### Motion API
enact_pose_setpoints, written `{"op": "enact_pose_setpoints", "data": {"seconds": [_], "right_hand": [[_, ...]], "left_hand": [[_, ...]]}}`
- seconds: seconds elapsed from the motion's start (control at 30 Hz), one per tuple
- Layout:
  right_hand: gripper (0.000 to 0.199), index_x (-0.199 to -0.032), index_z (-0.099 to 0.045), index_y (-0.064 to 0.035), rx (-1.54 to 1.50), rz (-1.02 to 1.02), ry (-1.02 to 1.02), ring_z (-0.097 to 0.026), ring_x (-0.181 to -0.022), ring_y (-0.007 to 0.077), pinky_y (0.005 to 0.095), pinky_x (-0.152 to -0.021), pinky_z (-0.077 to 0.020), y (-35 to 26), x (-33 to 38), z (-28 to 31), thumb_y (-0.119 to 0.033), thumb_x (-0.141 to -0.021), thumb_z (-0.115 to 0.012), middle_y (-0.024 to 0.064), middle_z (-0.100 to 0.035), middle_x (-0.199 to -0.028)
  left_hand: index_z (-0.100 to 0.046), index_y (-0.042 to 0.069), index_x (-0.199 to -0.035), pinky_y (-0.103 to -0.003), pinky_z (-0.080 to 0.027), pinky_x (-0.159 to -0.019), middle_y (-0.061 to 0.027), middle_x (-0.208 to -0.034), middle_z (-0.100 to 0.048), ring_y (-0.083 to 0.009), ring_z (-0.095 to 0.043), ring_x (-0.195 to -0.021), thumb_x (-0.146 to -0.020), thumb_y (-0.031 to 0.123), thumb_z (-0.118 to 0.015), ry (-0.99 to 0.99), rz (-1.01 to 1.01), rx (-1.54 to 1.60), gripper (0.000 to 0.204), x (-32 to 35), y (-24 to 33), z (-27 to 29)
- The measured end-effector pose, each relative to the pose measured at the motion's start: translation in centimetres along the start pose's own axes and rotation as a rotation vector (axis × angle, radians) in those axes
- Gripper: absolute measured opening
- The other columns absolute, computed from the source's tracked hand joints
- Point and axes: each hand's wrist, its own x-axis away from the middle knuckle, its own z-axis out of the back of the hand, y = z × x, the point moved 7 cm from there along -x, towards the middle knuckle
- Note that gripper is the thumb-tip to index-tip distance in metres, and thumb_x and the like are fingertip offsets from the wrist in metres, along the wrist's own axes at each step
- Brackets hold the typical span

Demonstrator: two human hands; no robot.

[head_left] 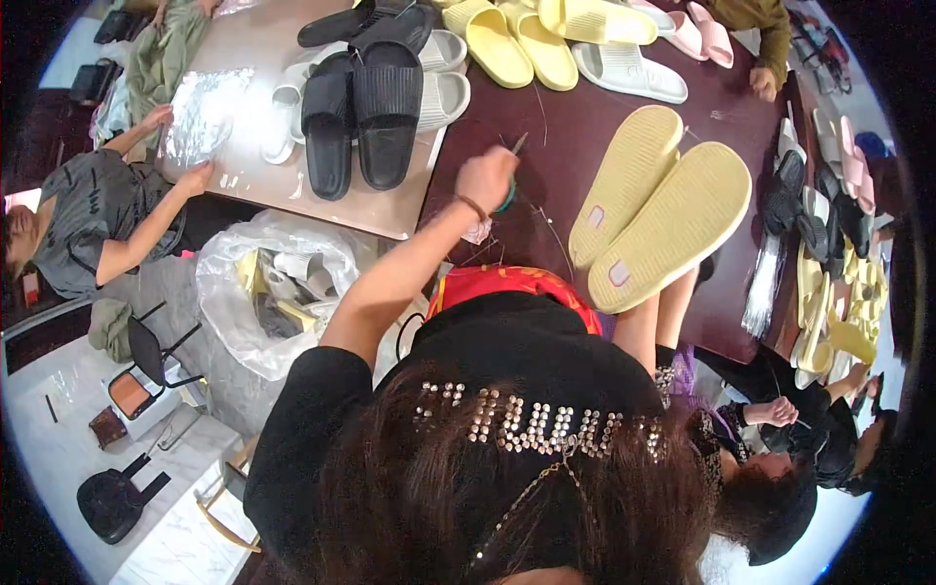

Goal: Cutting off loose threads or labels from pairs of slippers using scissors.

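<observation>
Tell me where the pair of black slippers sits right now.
In the head view, the black slippers lie upper left on the pale table, over white slippers, left of the left hand.

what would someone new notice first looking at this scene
First the pair of yellow slippers lying sole up on the dark table at right of centre, the right forearm beneath them. Next the left hand, raised mid-frame and gripping a thin pointed tool with a green handle. Behind it, a pair of black slippers lies on white ones, with more yellow slippers along the top edge.
</observation>
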Motion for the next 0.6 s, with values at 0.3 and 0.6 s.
{"op": "enact_pose_setpoints", "data": {"seconds": [0.3, 0.6], "right_hand": [[0.028, -0.106, -0.049, 0.0004, 0.298, 0.235, 0.060, -0.054, -0.084, 0.0209, 0.0302, -0.074, -0.0446, 1.6, -1.7, 1.6, -0.016, -0.083, -0.047, 0.0123, -0.056, -0.095], [0.027, -0.104, -0.051, 0.0004, 0.547, 0.428, 0.069, -0.055, -0.081, 0.0248, 0.0327, -0.072, -0.0447, 4.5, -6.3, 4.1, -0.011, -0.080, -0.049, 0.0141, -0.057, -0.090]], "left_hand": [[-0.053, 0.010, -0.084, -0.046, -0.044, -0.061, -0.0171, -0.077, -0.060, -0.0345, -0.058, -0.072, -0.077, 0.023, -0.050, -0.140, 0.025, -0.401, 0.015, -2.1, -3.3, -1.0], [-0.052, 0.010, -0.085, -0.045, -0.045, -0.064, -0.0161, -0.076, -0.059, -0.0347, -0.057, -0.075, -0.075, 0.014, -0.047, -0.228, -0.037, -0.451, 0.011, 0.5, -5.7, 3.6]]}}
